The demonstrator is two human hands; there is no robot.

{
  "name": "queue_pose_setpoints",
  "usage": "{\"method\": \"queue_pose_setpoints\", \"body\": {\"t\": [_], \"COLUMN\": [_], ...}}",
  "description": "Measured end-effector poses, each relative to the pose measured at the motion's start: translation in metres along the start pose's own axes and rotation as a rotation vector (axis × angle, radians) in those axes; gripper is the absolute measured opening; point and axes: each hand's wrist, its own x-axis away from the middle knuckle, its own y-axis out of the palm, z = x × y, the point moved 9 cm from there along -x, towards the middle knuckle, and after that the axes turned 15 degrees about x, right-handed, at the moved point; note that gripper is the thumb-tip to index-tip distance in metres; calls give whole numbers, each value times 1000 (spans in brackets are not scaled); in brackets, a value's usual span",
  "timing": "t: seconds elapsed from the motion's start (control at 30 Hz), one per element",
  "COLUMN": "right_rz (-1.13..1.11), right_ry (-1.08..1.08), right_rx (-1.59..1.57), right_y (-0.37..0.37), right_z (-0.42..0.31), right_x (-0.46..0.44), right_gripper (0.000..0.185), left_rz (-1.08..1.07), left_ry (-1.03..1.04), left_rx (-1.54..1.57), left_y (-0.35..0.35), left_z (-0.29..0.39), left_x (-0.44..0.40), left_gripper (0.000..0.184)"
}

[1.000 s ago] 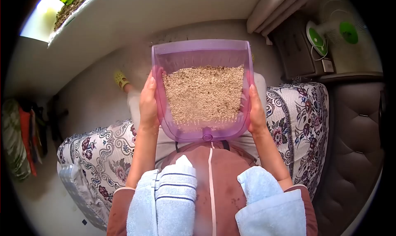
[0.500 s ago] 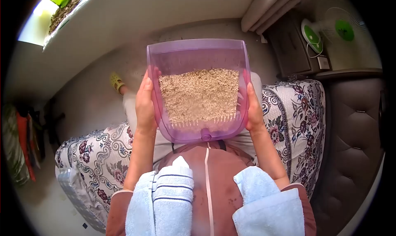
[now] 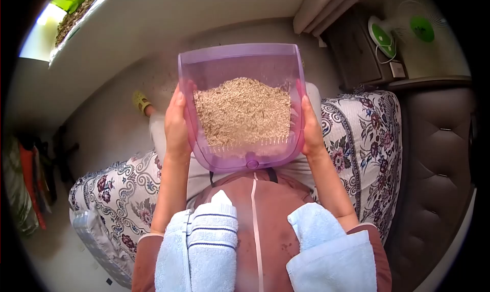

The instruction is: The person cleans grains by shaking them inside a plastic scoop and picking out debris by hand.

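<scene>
A translucent purple plastic tray is held level over my lap, its straight edge away from me and its rounded end, with a small round knob, towards me. Inside lies a heap of small beige grain-like bits, peaked at the far middle. A comb-like row of thin streaks or slots shows along the heap's near edge. My left hand grips the tray's left wall, thumb on the outside and fingers partly seen through the plastic. On the opposite wall my right hand is closed in the same way.
I sit on a bed with a patterned cover. Its dark padded headboard stands at right. A dark nightstand and a green-and-white fan are beyond. Light blue towels hang over my shoulders. A windowsill holds brown bits.
The bits have shifted in the tray: their fairly even far edge is now heaped up in the middle. The tray and both hands sit slightly higher and further left in view.
</scene>
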Motion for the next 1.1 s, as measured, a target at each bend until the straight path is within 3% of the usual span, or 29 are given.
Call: {"method": "queue_pose_setpoints", "body": {"t": [0.13,0.23,0.33,0.47,0.6,0.7,0.73,0.77,0.87,0.97,1.1], "right_rz": [2,-127,-120,-51,-66,-135,-167,-163,-114,-134,-49], "right_ry": [-281,-402,-165,-39,-84,-386,-396,-337,-111,-37,-100], "right_rx": [440,301,58,-3,142,487,362,286,106,0,234], "right_y": [37,56,22,5,16,65,72,61,21,20,11], "right_z": [-92,-116,-33,20,-14,-110,-120,-101,-13,11,-4], "right_x": [11,21,1,-4,-19,3,13,5,-16,-3,-18], "right_gripper": [51,52,51,53,50,53,52,52,58,59,54], "left_rz": [-38,-147,-123,0,15,-17,-64,-113,-5,31,84], "left_ry": [189,376,320,135,163,305,355,403,286,120,95], "left_rx": [282,272,-66,6,142,363,349,332,-36,-33,152], "left_y": [-7,17,10,-6,-25,-9,0,6,6,-8,-29], "left_z": [21,62,47,22,21,47,59,70,50,26,6], "left_x": [4,21,12,17,6,19,23,26,18,17,9], "left_gripper": [44,45,48,49,47,43,44,45,48,51,47]}}
